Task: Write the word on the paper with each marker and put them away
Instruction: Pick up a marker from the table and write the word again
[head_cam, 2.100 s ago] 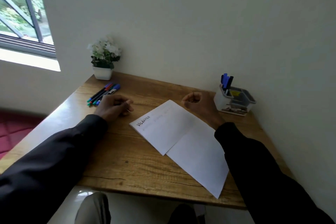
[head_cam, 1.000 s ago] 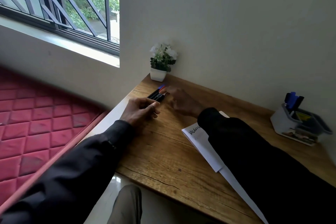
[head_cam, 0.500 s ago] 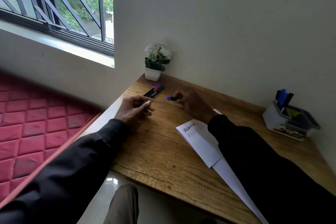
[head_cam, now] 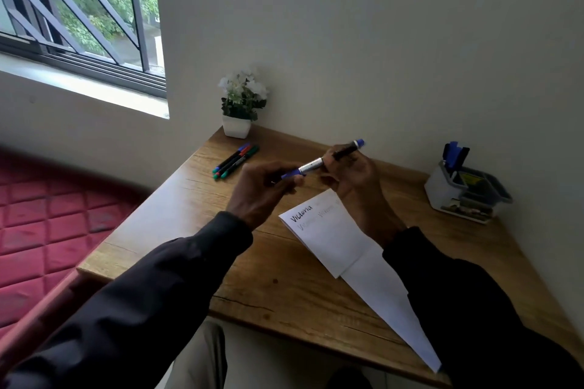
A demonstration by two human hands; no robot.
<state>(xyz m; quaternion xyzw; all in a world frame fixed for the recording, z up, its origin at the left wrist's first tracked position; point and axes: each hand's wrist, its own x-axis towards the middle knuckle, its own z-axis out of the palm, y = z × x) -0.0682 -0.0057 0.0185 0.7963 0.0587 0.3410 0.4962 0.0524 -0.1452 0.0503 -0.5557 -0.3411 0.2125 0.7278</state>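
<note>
Both hands hold a blue marker (head_cam: 316, 163) in the air above the wooden desk (head_cam: 177, 224). My left hand (head_cam: 262, 189) pinches its blue cap end, and my right hand (head_cam: 350, 177) grips the dark barrel. Below them lies the white paper (head_cam: 335, 240), with "Victoria" written in black at its top left and fainter words beside and under it. Three markers (head_cam: 235, 161) lie side by side at the desk's far left. At the far right stands a grey organiser (head_cam: 464, 196) with blue and black markers upright in it.
A small white pot of white flowers (head_cam: 240, 107) stands in the desk's far left corner against the wall. A barred window (head_cam: 72, 9) is at the upper left. A red quilted mattress (head_cam: 41, 230) lies left of the desk.
My right hand picked the blue marker from the row and lifted it toward the middle. My left hand rose from the desk and took hold of the cap end.
</note>
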